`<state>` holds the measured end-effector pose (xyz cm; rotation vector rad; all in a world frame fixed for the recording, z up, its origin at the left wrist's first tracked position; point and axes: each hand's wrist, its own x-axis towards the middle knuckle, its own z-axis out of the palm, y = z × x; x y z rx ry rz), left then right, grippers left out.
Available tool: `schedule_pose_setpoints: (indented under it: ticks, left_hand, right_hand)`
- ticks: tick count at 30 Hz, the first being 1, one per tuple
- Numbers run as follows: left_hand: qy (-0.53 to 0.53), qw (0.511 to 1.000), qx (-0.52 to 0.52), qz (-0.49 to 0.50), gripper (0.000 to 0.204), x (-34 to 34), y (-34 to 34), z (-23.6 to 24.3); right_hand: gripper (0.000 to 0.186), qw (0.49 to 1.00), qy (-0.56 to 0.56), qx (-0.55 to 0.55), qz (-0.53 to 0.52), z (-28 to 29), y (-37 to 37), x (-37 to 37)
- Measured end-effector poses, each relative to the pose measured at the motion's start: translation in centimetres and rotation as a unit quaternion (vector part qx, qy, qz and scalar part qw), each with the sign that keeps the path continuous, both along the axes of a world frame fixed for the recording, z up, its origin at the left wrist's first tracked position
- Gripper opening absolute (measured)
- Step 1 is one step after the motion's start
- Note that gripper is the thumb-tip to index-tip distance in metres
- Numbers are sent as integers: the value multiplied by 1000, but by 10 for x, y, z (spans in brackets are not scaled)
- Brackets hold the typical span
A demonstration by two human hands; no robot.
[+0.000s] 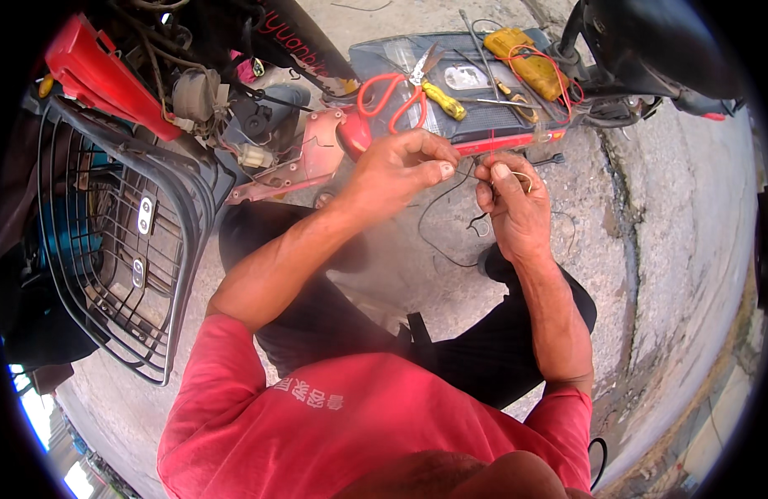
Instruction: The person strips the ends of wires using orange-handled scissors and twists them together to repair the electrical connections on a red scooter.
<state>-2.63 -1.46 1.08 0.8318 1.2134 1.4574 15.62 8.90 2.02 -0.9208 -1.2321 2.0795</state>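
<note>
Both my hands are raised close together above the scooter's footboard edge, fingertips a short gap apart. In my right hand (517, 204), thumb and fingers pinch a thin wire; a pale loop of the wire (527, 178) curls out beside the thumb, and a thin red strand rises above the fingertips. My left hand (405, 170) has thumb and forefinger pressed together; whatever lies between them is too small to make out. Just beyond, red-handled scissors (419, 76) lie spread on the footboard (371, 60), beside a yellow-handled screwdriver (444, 101).
A yellow multimeter (529, 65) with red leads lies on the footboard's right part. A black wire basket (118, 241) and a red plastic scooter part (110, 79) stand at left, near exposed wiring. Black cable (423, 233) trails over the concrete between my legs.
</note>
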Motion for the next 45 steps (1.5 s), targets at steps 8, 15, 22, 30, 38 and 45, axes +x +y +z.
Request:
schedule_pose_setpoints:
  ticks: [8,15,22,30,38,45]
  left_hand:
    - [65,997,-1,-47,20,-1,0,-9]
    - [211,972,-83,-64,29,-32,10,-3]
    - [601,787,-54,124,39,-58,49,-73]
    - [686,705,-59,168,40,-57,63,-92]
    - [632,746,-173,120,62,-57,75,-73]
    - [101,970,-187,117,79,-67,65,-33]
  right_hand:
    - [16,999,-6,45,-3,-3,7,4]
    - [12,999,-6,54,0,-2,13,8]
    - [14,994,-71,88,-4,-3,12,5]
    - [21,984,-133,115,-2,5,10,3]
    - [22,980,-139,144,4,4,14,10]
    - [15,992,-51,117,-22,-2,24,18]
